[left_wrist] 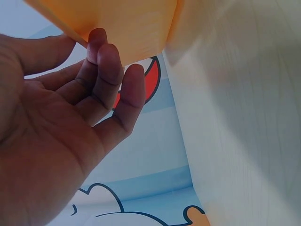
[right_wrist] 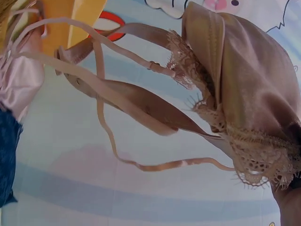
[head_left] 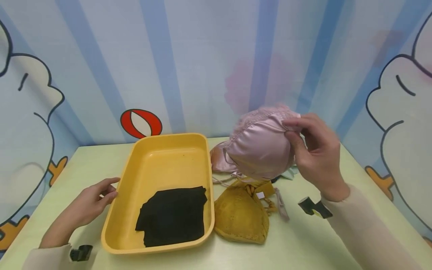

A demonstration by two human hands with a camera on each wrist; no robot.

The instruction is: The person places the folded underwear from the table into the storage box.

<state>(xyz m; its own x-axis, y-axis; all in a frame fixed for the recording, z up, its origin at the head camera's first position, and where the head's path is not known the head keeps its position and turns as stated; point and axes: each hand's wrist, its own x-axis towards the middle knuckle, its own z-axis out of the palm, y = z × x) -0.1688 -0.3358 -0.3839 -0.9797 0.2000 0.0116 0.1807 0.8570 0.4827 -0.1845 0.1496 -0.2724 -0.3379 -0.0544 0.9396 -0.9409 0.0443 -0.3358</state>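
Note:
My right hand [head_left: 315, 150] pinches a pink satin bra [head_left: 261, 146] between thumb and fingers, holding it raised over the table. In the right wrist view, lace edges the bra's cup [right_wrist: 254, 75], and its straps [right_wrist: 136, 103] dangle loose. My left hand [head_left: 89, 204] is at the left rim of a yellow tray [head_left: 116, 210], fingertips right at the edge and fingers loosely bent, as the left wrist view also shows. Inside the tray lies a folded black garment [head_left: 173, 217]. A mustard bra [head_left: 241, 217] with a tag rests right of the tray, below the raised bra.
Another pink satin piece [head_left: 220, 159] lies behind the mustard bra, against the tray's right side. A dark blue lacy garment [right_wrist: 7, 155] shows at the left of the right wrist view. A striped backdrop [head_left: 209, 67] with cartoon figures encloses the pale table [head_left: 303, 240].

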